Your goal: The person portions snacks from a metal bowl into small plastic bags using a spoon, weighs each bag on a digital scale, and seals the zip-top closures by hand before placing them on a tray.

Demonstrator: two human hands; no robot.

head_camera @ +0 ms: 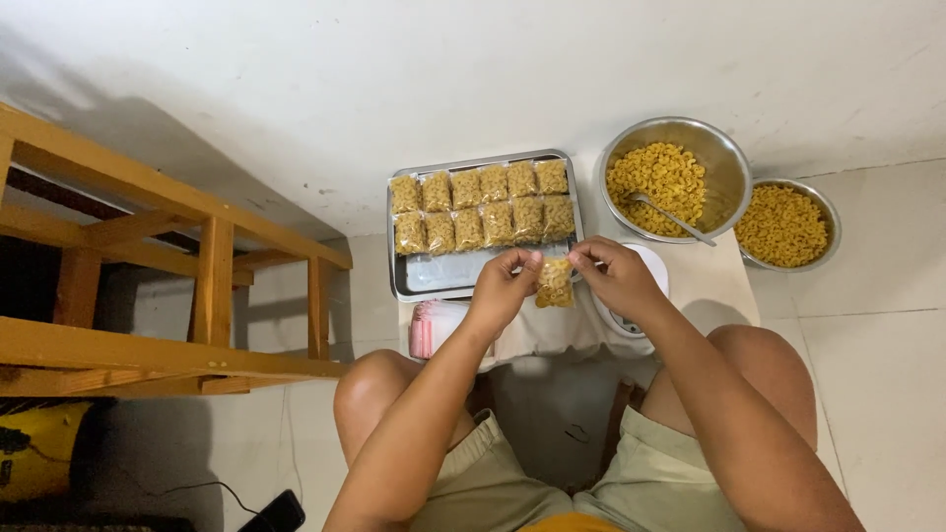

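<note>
At frame centre, left hand (505, 286) and right hand (613, 276) both pinch the top of one small pasta-filled bag (555, 284), below the steel tray (414, 286) of filled bags.

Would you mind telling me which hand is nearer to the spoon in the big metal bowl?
Right. The right hand is just below the spoon; the left hand is farther left.
</note>
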